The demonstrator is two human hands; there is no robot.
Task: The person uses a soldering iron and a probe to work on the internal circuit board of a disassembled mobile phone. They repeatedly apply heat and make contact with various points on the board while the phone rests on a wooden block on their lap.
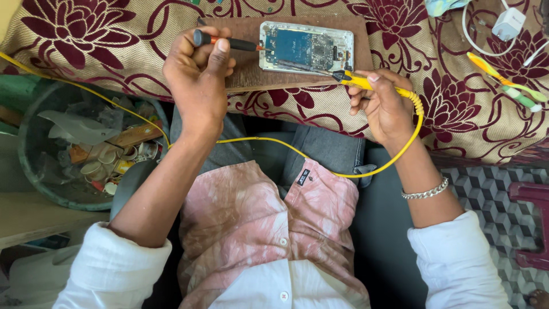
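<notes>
An opened phone (pixel 306 48) with its blue circuit board showing lies on a brown board (pixel 246 68) on the flowered cloth. My left hand (pixel 197 80) grips a small screwdriver (pixel 231 43) with a black and orange handle, its tip at the phone's left edge. My right hand (pixel 386 106) holds a yellow soldering iron (pixel 357 82), whose tip reaches the phone's lower edge. The iron's yellow cord (pixel 297 154) loops across my lap and off to the left.
A green bin (pixel 34 183) full of scraps stands at the left. On the cloth (pixel 457 109) at the right lie a white charger (pixel 508 23) with its cable and coloured toothbrushes (pixel 506 80). A dark red stool (pixel 534 223) stands at the right edge.
</notes>
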